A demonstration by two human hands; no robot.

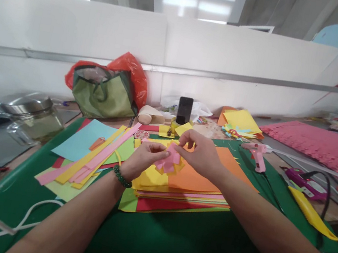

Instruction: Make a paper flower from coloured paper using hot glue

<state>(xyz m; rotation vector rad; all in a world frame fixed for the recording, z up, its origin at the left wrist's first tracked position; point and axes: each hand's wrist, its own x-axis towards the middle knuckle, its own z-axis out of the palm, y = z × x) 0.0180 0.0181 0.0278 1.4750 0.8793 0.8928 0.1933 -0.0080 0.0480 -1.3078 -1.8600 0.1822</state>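
A green table cover (168,240) spans the lower frame, white partition (91,25) above; mid-frame, left hand (142,156) and right hand (200,151) pinch a pink-and-yellow paper flower (169,163)

A green-covered table (166,233) — paper stack (207,179) at its centre, loose sheets (75,147) at nine o'clock, glue gun (258,155) at two, white cable (13,231) at eight.

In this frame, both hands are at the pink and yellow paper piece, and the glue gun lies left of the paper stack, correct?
One slip: the glue gun lies right of the stack, as the head view shows. The left hand and right hand are at the paper piece.
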